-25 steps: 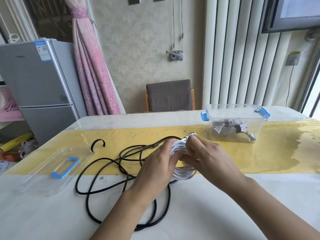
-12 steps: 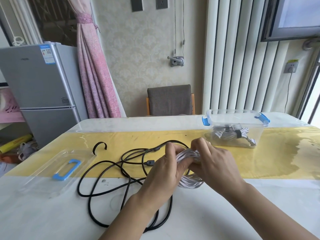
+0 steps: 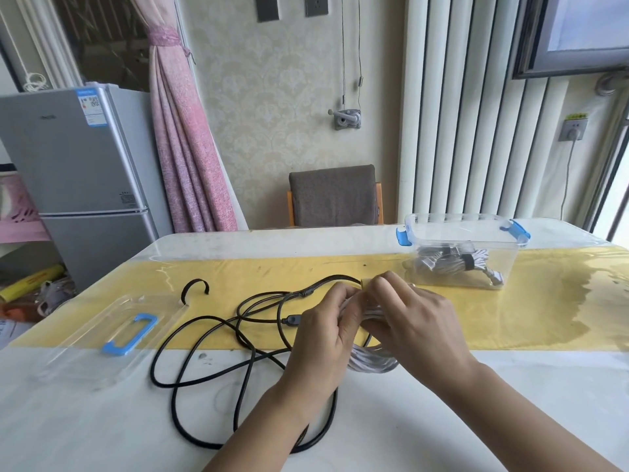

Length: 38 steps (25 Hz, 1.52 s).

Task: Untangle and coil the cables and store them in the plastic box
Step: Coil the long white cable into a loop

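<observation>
Your left hand [image 3: 326, 335] and right hand [image 3: 415, 332] meet over the middle of the table [image 3: 102, 420], a little toward its near edge. Both hold the white cable bundle [image 3: 371, 362]. Your left fingers curl round its left side. Your right fingers curl over its top and right side, and the fingertips of both hands press close together at its upper end. The bundle's lower loops show beneath your hands; whether they rest on the table cannot be told.

The black cable [image 3: 204, 335] lies loose in overlapping loops left of your hands, running under your left forearm toward the near edge.

The plastic box [image 3: 463, 229] stands open toward the far right corner, on the far border of the yellow strip [image 3: 544, 308]. A bound coil [image 3: 452, 262] lies inside it.

The clear lid [image 3: 85, 356] lies flat near the left edge, with its blue handle [image 3: 131, 333] facing up. A black strap [image 3: 194, 286], curled like a hook, sits just beyond the lid's far corner.
</observation>
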{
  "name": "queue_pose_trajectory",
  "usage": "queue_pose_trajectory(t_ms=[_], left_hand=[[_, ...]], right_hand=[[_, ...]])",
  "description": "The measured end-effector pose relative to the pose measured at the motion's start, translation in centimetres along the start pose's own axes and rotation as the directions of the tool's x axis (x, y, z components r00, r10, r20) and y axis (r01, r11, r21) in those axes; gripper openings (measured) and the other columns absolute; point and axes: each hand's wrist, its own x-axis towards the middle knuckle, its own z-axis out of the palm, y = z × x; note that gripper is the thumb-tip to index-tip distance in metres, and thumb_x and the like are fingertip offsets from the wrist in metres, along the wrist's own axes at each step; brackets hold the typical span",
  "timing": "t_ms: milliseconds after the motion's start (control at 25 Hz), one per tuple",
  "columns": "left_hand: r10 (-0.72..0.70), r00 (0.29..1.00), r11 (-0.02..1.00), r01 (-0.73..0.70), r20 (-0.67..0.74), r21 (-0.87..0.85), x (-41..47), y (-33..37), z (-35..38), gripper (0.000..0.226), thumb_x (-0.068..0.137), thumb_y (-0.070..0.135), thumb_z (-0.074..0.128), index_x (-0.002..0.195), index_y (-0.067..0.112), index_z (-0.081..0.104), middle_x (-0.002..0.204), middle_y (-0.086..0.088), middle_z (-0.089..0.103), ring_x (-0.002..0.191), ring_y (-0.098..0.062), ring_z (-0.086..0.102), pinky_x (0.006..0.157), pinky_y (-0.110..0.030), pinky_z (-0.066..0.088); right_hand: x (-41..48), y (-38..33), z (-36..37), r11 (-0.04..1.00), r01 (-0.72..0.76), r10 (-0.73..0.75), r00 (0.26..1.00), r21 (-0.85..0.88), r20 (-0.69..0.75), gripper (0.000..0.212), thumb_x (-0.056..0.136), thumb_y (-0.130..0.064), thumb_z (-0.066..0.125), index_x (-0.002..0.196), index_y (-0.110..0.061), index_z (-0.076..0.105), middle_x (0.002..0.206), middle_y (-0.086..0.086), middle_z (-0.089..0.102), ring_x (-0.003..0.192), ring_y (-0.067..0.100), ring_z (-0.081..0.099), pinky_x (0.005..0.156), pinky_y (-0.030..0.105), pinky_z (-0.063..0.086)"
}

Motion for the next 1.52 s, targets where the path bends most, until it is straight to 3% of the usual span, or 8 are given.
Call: queue_pose_trajectory(t_ms=[240, 400, 600, 760, 880, 1120, 1320, 1520], left_hand=[[-0.032, 0.995, 0.999, 0.033, -0.095, 0.009, 0.4, -0.6, -1.1, 0.03, 0.097, 0.035, 0.044, 0.09, 0.011, 0.061, 0.068, 0.016, 0.065, 0.067, 0.002, 0.061, 0.06, -0.013, 0.042], [-0.114, 0.986, 0.989, 0.124, -0.121, 0.08, 0.8, -1.5, -2.3, 0.018, 0.096, 0.022, 0.049, 0.082, 0.016, 0.058, 0.052, 0.026, 0.053, 0.051, 0.01, 0.048, 0.053, -0.006, 0.032], [-0.07, 0.996, 0.99, 0.076, -0.054, 0.119, 0.5, -1.9, -1.9, 0.029, 0.092, 0.039, 0.049, 0.098, 0.014, 0.062, 0.066, 0.018, 0.061, 0.064, 0.006, 0.056, 0.058, -0.008, 0.036], [-0.046, 0.999, 0.986, 0.043, 0.015, 0.164, 0.2, -2.5, -1.6, 0.036, 0.089, 0.055, 0.042, 0.105, 0.027, 0.058, 0.083, 0.01, 0.069, 0.079, -0.002, 0.064, 0.065, -0.022, 0.049], [-0.046, 0.996, 0.98, 0.03, 0.075, 0.197, 0.1, -2.7, -1.2, 0.032, 0.088, 0.057, 0.039, 0.107, 0.035, 0.051, 0.078, 0.005, 0.069, 0.072, -0.01, 0.065, 0.064, -0.034, 0.05], [-0.057, 0.996, 0.969, 0.039, 0.067, 0.245, 0.0, -2.7, -1.4, 0.022, 0.085, 0.054, 0.04, 0.102, 0.041, 0.045, 0.067, -0.016, 0.062, 0.046, -0.023, 0.044, 0.046, -0.036, 0.034], [-0.07, 0.997, 0.964, 0.057, 0.039, 0.259, 0.0, -2.4, -1.6, 0.014, 0.091, 0.05, 0.045, 0.094, 0.037, 0.046, 0.069, 0.0, 0.067, 0.042, -0.012, 0.037, 0.045, -0.034, 0.031], [-0.025, 0.999, 0.933, 0.008, 0.043, 0.361, 0.0, -2.8, -1.8, 0.02, 0.09, 0.052, 0.042, 0.095, 0.034, 0.048, 0.061, 0.002, 0.063, 0.041, -0.014, 0.039, 0.041, -0.031, 0.029]], right_hand=[[0.3, 0.1, -0.5, 0.954, -0.097, 0.053, 0.986, 0.284, 0.158, 0.022, 0.082, -0.026, 0.071, 0.096, -0.018, 0.056, 0.103, -0.006, 0.049, 0.058, 0.014, 0.051, 0.047, 0.025, 0.043], [0.4, 0.6, -0.2, 0.839, -0.274, 0.172, 0.953, 0.47, 0.248, 0.012, 0.078, -0.018, 0.075, 0.084, -0.019, 0.065, 0.078, -0.015, 0.05, 0.062, -0.001, 0.047, 0.057, 0.009, 0.036], [0.5, 1.0, -0.1, 0.693, -0.472, 0.303, 0.877, 0.545, 0.373, 0.016, 0.072, -0.02, 0.081, 0.086, -0.023, 0.073, 0.073, -0.018, 0.06, 0.069, -0.002, 0.057, 0.061, 0.012, 0.044], [0.5, 0.8, -0.5, 0.649, -0.396, 0.206, 0.913, 0.649, 0.351, 0.028, 0.078, -0.023, 0.074, 0.105, -0.032, 0.071, 0.072, -0.013, 0.053, 0.065, 0.008, 0.051, 0.061, 0.013, 0.04], [0.5, 0.7, -0.6, 0.672, -0.37, 0.162, 0.919, 0.641, 0.36, 0.034, 0.083, -0.019, 0.071, 0.115, -0.031, 0.067, 0.077, -0.015, 0.056, 0.071, 0.006, 0.055, 0.066, 0.009, 0.041], [0.3, 1.0, -0.3, 0.596, -0.442, 0.305, 0.897, 0.67, 0.32, 0.013, 0.072, -0.007, 0.079, 0.081, -0.013, 0.072, 0.081, -0.009, 0.067, 0.07, 0.007, 0.066, 0.07, 0.027, 0.056], [0.3, 1.0, -0.3, 0.738, -0.31, 0.248, 0.951, 0.6, 0.186, 0.008, 0.071, -0.013, 0.079, 0.073, -0.012, 0.071, 0.097, -0.009, 0.059, 0.063, 0.001, 0.055, 0.06, 0.013, 0.046], [-0.1, 0.7, 0.2, 0.707, -0.251, 0.175, 0.968, 0.661, 0.18, 0.005, 0.074, -0.012, 0.076, 0.077, -0.011, 0.072, 0.091, -0.007, 0.067, 0.064, -0.002, 0.058, 0.062, 0.013, 0.049]])
